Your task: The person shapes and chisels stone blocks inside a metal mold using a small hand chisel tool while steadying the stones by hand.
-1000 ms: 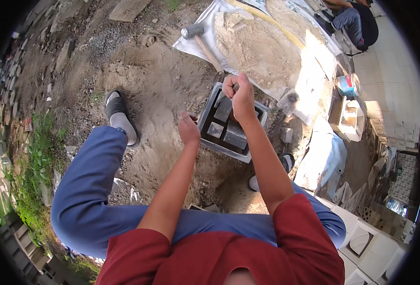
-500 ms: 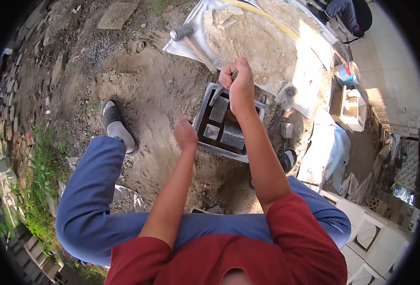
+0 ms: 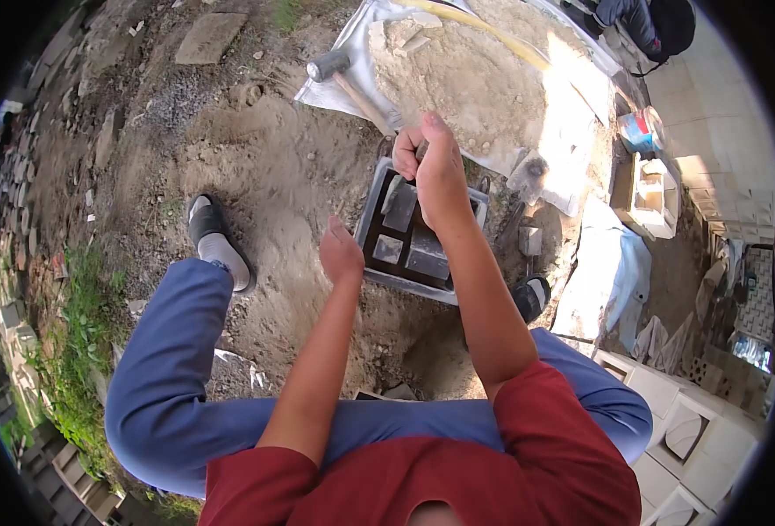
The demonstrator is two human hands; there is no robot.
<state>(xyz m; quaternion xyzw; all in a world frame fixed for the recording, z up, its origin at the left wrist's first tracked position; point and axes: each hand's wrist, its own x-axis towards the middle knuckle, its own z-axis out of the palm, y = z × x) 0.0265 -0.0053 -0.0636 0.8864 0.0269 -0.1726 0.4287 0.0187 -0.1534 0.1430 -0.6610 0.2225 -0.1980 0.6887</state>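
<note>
Your right hand (image 3: 441, 180) is a little closer to the far left corner of the grey frame (image 3: 412, 288) than half a second ago, and the narrow grey tool (image 3: 392, 189) under it reaches further down the left channel. Your right fingers are wrapped round what looks like the tool's handle. Your left hand (image 3: 342, 253) stays just beside the frame's left wall, fingers half curled; you cannot tell from this angle whether they touch or hold anything.

The frame sits on the ground between your feet, with dark blocks (image 3: 388, 251) standing inside it, partly hidden by your right forearm. As for progress, the inside seems to be mid-work: the blocks are in place, yet the gaps look dark and lower than their tops, and how full they are does not show. Beyond the frame, a mallet (image 3: 328, 66) lies near the sand pile (image 3: 471, 83).
</note>
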